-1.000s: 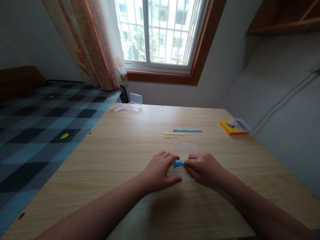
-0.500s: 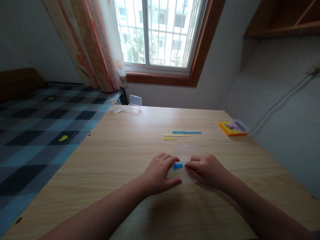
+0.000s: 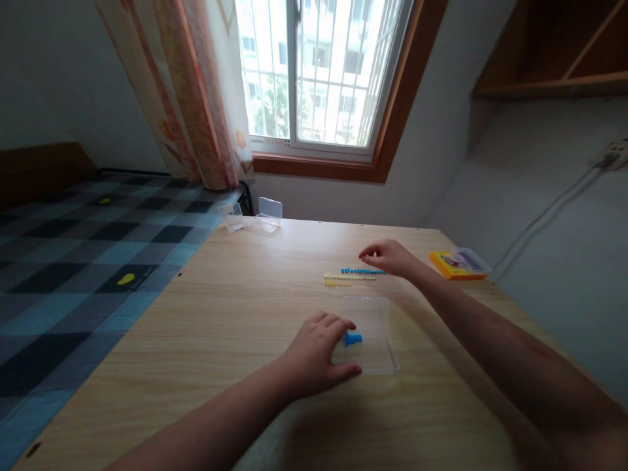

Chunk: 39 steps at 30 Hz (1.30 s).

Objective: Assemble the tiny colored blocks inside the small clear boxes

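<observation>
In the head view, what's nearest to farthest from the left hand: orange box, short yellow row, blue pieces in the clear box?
1. Blue pieces, beside the left hand.
2. Short yellow row, beyond the clear box.
3. Orange box, far right.

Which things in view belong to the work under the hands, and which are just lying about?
In the work:
- Open clear box, left hand around its left end
- Blue pieces inside it
- Blue row, right hand close by
- Yellowish rows beside it

Lying about:
- Clear containers, far left corner
- Orange-yellow case, right edge
</observation>
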Motion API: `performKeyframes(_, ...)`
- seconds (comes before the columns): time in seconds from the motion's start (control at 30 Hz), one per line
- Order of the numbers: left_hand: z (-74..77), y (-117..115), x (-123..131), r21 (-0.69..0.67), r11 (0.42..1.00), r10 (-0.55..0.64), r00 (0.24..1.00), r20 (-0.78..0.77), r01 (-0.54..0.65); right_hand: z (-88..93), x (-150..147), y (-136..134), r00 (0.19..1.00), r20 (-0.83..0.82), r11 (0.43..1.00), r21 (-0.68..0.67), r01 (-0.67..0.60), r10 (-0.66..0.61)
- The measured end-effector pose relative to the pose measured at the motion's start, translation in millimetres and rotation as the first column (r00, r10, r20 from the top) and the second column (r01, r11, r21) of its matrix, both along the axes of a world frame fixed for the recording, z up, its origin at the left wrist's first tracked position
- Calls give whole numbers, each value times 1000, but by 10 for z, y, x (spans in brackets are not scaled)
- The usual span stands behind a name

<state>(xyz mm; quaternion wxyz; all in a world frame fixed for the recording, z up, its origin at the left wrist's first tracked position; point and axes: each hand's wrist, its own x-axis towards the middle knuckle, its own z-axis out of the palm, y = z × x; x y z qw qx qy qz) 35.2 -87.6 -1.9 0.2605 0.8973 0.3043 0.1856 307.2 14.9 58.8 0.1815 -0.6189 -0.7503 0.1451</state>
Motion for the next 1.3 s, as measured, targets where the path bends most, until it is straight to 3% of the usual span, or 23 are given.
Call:
performKeyframes(0.1,-12,-2,2,3,1000,0,1000,6,0,-182,3,376,1000,0,996,-90,15,-15)
performKeyframes(0.2,-7,-13,-5,-11,1000,14,1000,2,-14,-297,8,571,1000,-9,977,-211,-20,19)
performKeyframes(0.33,10,-24,-13,-28,999,17,1000,5,-17,-348,3,665,998,-22,944,-322,-64,60)
performKeyframes(0.53,34,-22,-9,-36,999,4,1000,-2,-4,-426,-80,706,998,-20,933,-355,-66,62)
performKeyframes(0.77,24,-35,-16,-37,999,11,1000,1,-11,-519,-54,748,1000,-7,971,-237,-21,20)
performKeyframes(1.1,7,-19,-3,-14,1000,2,1000,-1,-2,-478,-57,643,989,29,988,-67,-141,143)
performKeyframes(1.2,-7,-8,-2,-1,1000,-6,1000,-4,6,-391,-29,582,993,24,993,29,-114,113)
performKeyframes(1.3,-28,5,-3,14,1000,-14,1000,-4,14,-198,60,327,998,-22,989,143,-48,52)
